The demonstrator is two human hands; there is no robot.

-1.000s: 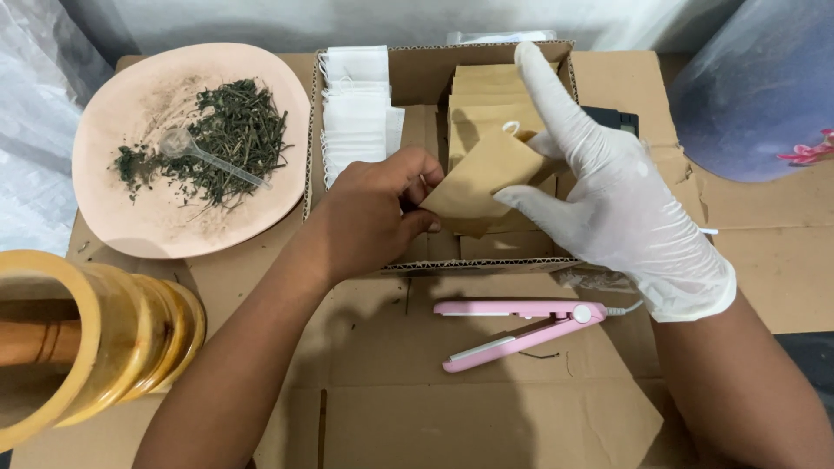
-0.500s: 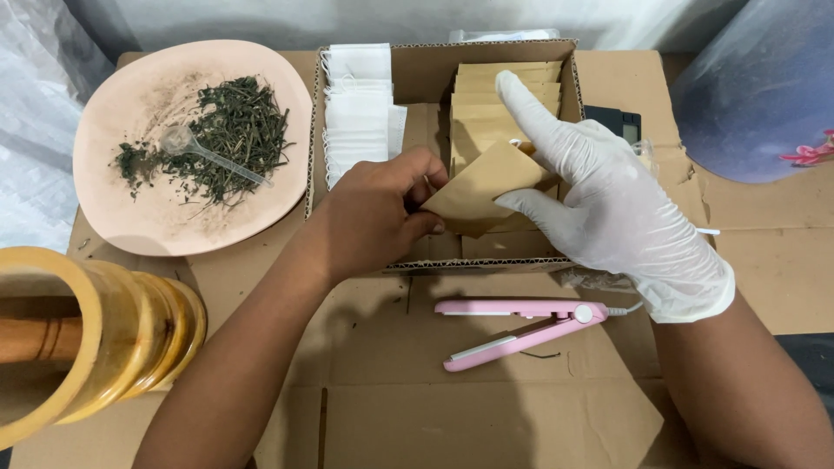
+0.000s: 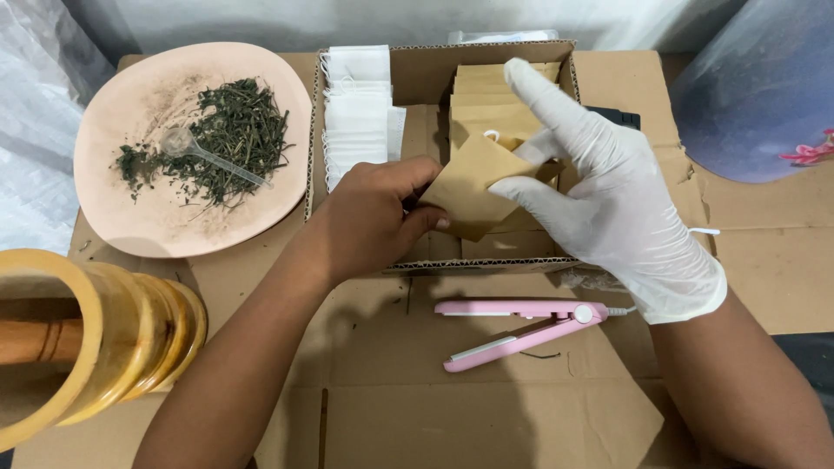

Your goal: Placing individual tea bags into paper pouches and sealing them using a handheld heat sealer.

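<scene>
Two hands, bare left hand (image 3: 369,217) and gloved right hand (image 3: 608,208), pinch one brown paper pouch (image 3: 473,187).

Small home packing station: flattened cardboard (image 3: 486,417) worktop, dried herbs (image 3: 228,139) on plate (image 3: 156,226), pink sealer (image 3: 521,326).

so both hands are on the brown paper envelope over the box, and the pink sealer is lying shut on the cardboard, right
Not quite: the pink sealer lies open on the cardboard, its two arms spread apart, as the head view shows. The rest holds: the left hand and gloved right hand both hold the brown paper envelope over the box.
</scene>
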